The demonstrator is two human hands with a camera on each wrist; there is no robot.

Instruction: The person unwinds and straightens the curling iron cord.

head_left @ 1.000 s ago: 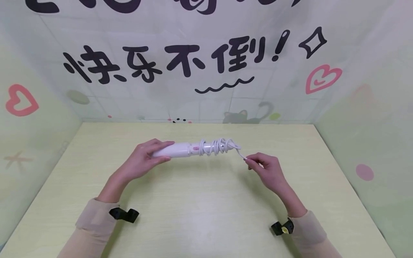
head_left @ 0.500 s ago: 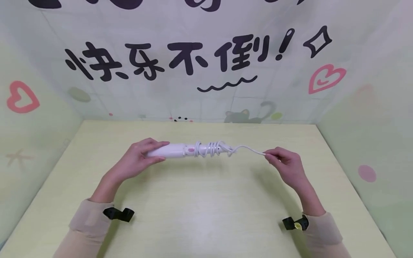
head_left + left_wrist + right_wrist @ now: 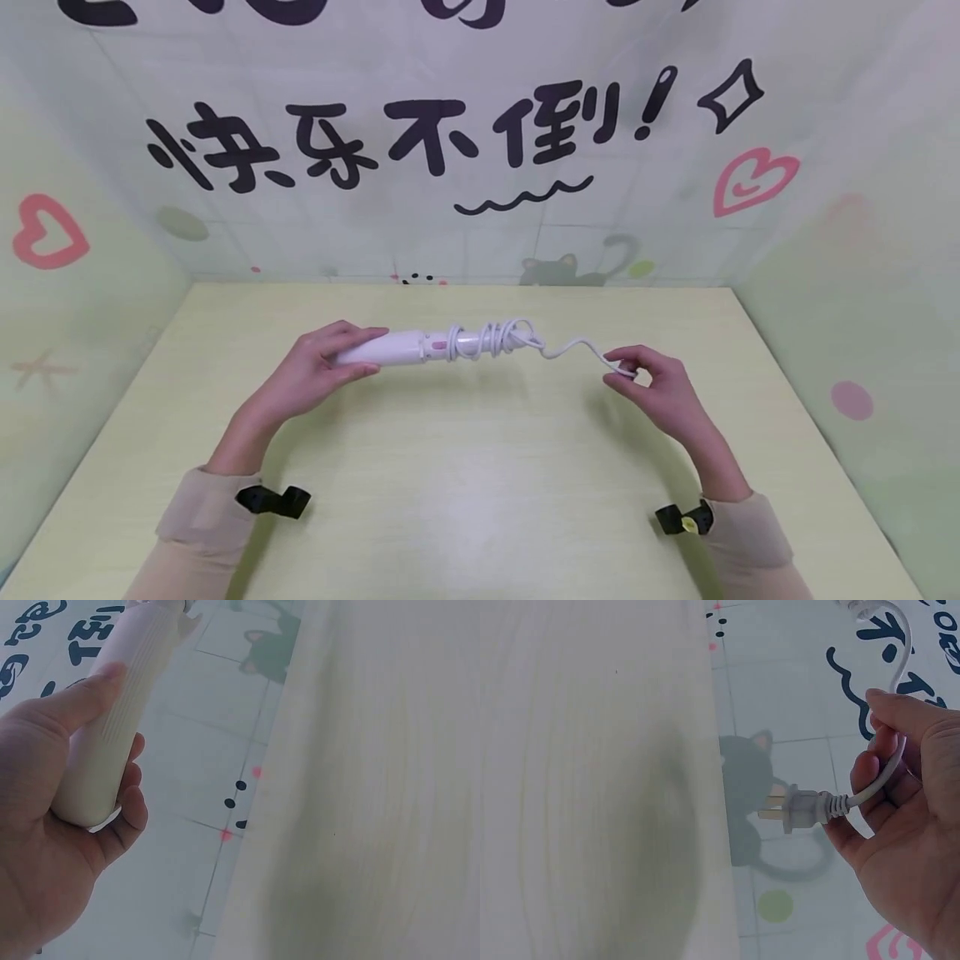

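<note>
A white wand-shaped appliance (image 3: 405,347) is held level above the pale yellow table (image 3: 465,467). My left hand (image 3: 315,375) grips its ribbed handle end (image 3: 112,727), thumb on top. Its white cord (image 3: 491,337) is coiled several times round the barrel, and a loose length (image 3: 573,348) runs right to my right hand (image 3: 656,392). That hand pinches the cord (image 3: 889,761) just behind the two-pin plug (image 3: 799,808), which sticks out past the fingers.
The table sits in a booth with pale decorated walls: black characters and a pink heart (image 3: 750,179) on the back wall, a cat drawing (image 3: 573,271) at its base. Side walls close in left and right. Black wrist straps (image 3: 273,500) sit on both sleeves.
My right hand pulled the cord end out to the right, freeing a loose length from the coil, then eased back a little so the cord sags. The left hand shifted slightly left.
</note>
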